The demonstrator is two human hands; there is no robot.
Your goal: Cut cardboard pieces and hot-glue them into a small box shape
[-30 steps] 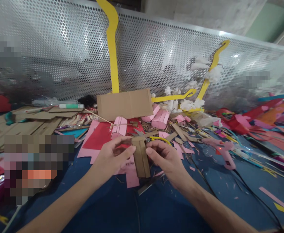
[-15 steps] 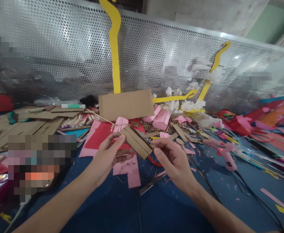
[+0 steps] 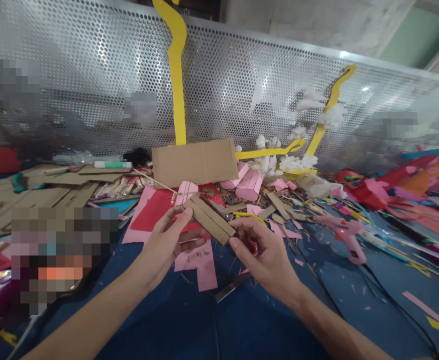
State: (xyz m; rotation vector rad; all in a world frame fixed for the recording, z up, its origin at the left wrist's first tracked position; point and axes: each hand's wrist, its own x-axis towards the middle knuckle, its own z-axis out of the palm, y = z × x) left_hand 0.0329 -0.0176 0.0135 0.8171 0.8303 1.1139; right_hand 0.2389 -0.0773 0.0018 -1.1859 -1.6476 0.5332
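A small folded piece of brown cardboard (image 3: 210, 220) is held up slantwise over the table, with a lengthwise seam facing me. My left hand (image 3: 168, 235) pinches its left end between thumb and fingers. At the lower right end, my right hand (image 3: 266, 250) has its thumb and fingertips closed on the corner. A red loop handle (image 3: 254, 248), perhaps of scissors, shows partly behind my right fingers. Pink paper cut-outs (image 3: 207, 280) lie beneath the cardboard. Beside them is a narrow metal blade-like tool (image 3: 232, 286), partly hidden.
A pink glue gun (image 3: 345, 234) with a black cord rests at right. A cardboard box (image 3: 194, 162) stands behind the hands, against perforated metal (image 3: 227, 90). Cardboard sheets (image 3: 35, 200) are stacked at left. Paper and cardboard scraps litter the blue tabletop (image 3: 166, 330).
My right hand has shifted slightly left, and its fingertips have closed on the cardboard's right end. My left hand and the cardboard have barely moved.
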